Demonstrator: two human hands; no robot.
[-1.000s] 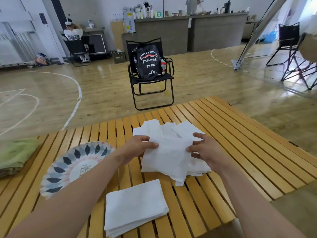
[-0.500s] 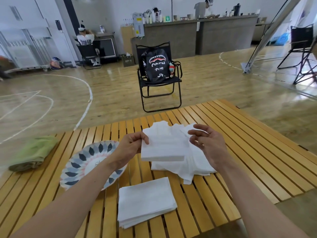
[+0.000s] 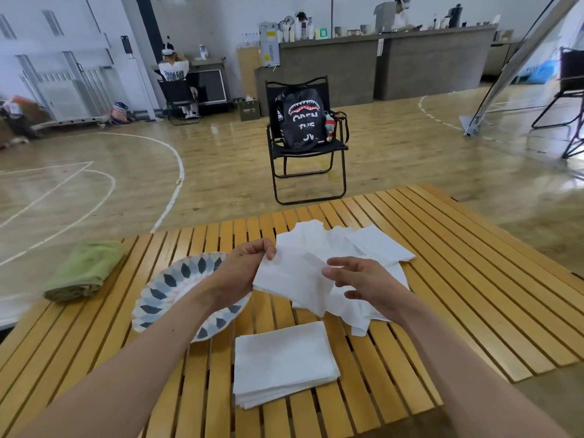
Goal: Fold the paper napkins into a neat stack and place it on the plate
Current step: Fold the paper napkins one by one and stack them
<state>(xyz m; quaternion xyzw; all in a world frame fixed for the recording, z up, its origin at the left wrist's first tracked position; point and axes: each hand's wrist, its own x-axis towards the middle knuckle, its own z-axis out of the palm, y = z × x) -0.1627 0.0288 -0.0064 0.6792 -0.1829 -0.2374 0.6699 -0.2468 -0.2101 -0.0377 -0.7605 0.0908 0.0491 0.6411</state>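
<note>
Head view: the left hand (image 3: 243, 275) pinches the upper left corner of 1 white paper napkin (image 3: 290, 279), held above the slatted wooden table (image 3: 474, 295) at centre frame. The right hand (image 3: 366, 284) is at the napkin's right edge, fingers half curled; I cannot tell whether it grips the paper. Behind lies 1 loose pile of napkins (image 3: 376, 245); below centre, 1 folded stack (image 3: 284, 361). Left of centre lie 1 patterned plate (image 3: 170, 279) and 1 rolled green towel (image 3: 85, 270). Upper centre, 1 black backpack (image 3: 300, 118) on 1 folding chair (image 3: 316, 149) reads "OPEN THE".

green towel (image 3: 84, 270), backpack (image 3: 300, 120) on chair (image 3: 308, 159)
</note>
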